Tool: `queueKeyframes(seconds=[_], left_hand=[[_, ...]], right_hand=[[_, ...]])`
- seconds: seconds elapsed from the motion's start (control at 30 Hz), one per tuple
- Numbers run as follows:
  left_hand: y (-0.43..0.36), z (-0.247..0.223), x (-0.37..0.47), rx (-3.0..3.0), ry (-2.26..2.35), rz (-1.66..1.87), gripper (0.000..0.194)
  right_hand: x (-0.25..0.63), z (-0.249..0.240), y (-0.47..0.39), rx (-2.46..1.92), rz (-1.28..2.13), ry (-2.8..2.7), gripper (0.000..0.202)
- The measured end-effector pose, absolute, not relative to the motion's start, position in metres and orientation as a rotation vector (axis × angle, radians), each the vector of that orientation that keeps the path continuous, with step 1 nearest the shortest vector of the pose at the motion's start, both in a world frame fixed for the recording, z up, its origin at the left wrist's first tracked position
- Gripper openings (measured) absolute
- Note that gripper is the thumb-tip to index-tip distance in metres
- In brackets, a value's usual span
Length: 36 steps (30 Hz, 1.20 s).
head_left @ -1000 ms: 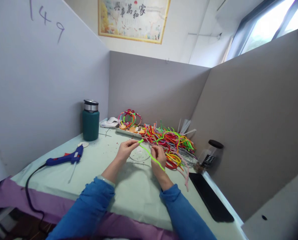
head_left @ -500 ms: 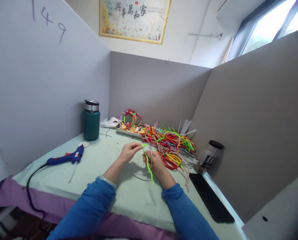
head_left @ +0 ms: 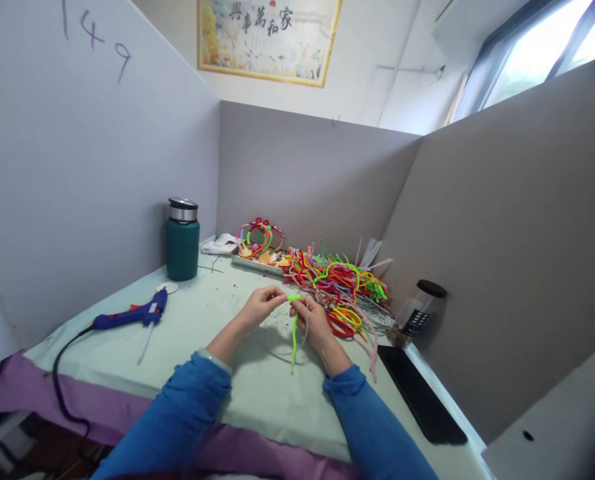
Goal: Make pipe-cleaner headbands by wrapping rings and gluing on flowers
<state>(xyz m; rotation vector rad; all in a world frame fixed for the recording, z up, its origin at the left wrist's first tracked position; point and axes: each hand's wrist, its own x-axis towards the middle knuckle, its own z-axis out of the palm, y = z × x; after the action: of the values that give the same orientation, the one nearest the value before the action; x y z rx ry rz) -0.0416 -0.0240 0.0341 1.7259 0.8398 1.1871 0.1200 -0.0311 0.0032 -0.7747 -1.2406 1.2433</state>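
Over the middle of the table, a neon-green pipe cleaner (head_left: 294,341) runs between my fingers, its long tail hanging down. My left hand (head_left: 260,308) is closed in a pinch at the left end of the green section. My right hand (head_left: 316,327) has its fingers closed beside it, on the green strand and a thin grey wire loop (head_left: 306,323) that curves below the hands. The exact join of green and grey is hidden by the fingertips. Just past my right hand lies a tangled heap of coloured pipe cleaners (head_left: 337,275).
Left of my hands lie a blue glue gun (head_left: 127,319) with its cord and a green bottle (head_left: 182,248). Behind stand a tray (head_left: 257,264) and finished-looking coloured hoops (head_left: 260,235). On the right are a black flat object (head_left: 422,397) and a tilted clear jar (head_left: 417,313). Grey partitions (head_left: 317,167) enclose the table.
The green pipe cleaner's upper part has turned level between my hands, and its tail has swung left to hang straighter. My right hand has moved slightly up, closer to the left fingertips.
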Motion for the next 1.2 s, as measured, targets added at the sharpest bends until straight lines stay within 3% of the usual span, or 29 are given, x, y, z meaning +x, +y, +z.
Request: queueKeyframes(seconds=[0.53,0.7,0.97,1.2], left_hand=[[-0.033,0.036,-0.040,1.488,0.601,0.796,0.035],[-0.035,0.036,-0.039,1.461,0.567,0.734,0.034],[-0.021,0.027,-0.040,1.399,0.744,0.953,0.033],[-0.016,0.024,-0.038,1.378,0.926,1.074,0.034]], right_hand=[[0.125,0.010,-0.030,-0.709,0.583,-1.432,0.011],[0.125,0.007,-0.026,-0.690,0.581,-1.456,0.006],[0.124,0.001,-0.027,-0.755,0.619,-1.427,0.021],[0.120,0.004,-0.031,-0.788,0.660,-1.468,0.008]])
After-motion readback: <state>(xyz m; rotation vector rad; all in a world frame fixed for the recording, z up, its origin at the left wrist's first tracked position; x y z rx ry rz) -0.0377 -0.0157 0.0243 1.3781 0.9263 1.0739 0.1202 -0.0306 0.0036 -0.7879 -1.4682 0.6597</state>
